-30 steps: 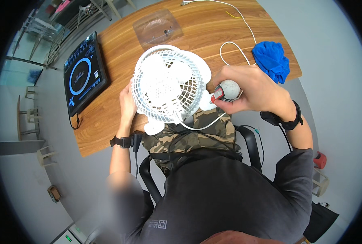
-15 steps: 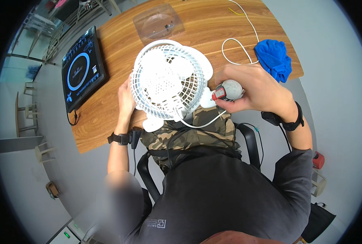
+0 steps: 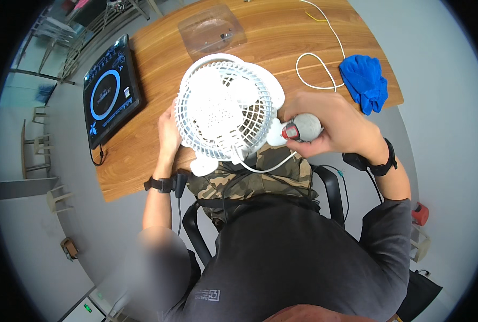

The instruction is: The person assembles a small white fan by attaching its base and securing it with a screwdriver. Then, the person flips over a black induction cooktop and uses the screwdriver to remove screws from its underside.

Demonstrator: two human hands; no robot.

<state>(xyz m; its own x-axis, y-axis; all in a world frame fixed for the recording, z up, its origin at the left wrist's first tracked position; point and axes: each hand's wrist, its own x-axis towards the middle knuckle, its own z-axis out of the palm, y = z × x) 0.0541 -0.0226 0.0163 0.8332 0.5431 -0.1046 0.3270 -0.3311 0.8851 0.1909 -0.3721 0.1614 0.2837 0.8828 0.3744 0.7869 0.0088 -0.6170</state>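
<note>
A white caged desk fan (image 3: 225,110) rests at the table's near edge, its back grille turned up and white feet-like parts sticking out around it. Against the grille's left side lies my left hand (image 3: 169,131), closed on the rim, with most of its fingers hidden behind the fan. My right hand (image 3: 333,121) is wrapped round a screwdriver (image 3: 306,129) with a rounded grey end and a red part. The tool's front meets the white part at the fan's right; its tip is hidden. A white cord (image 3: 271,170) loops from the fan's lower side toward my right hand.
A black induction cooktop (image 3: 110,94) stands at the table's left. Beyond the fan sits a clear plastic tray (image 3: 196,45) with small dark pieces in it. A blue cloth (image 3: 365,83) and more white cord (image 3: 298,67) lie at the right.
The screwdriver's grey end has tilted and shows more fully, and my right hand has shifted slightly with it. The fan and my left hand keep their places.
</note>
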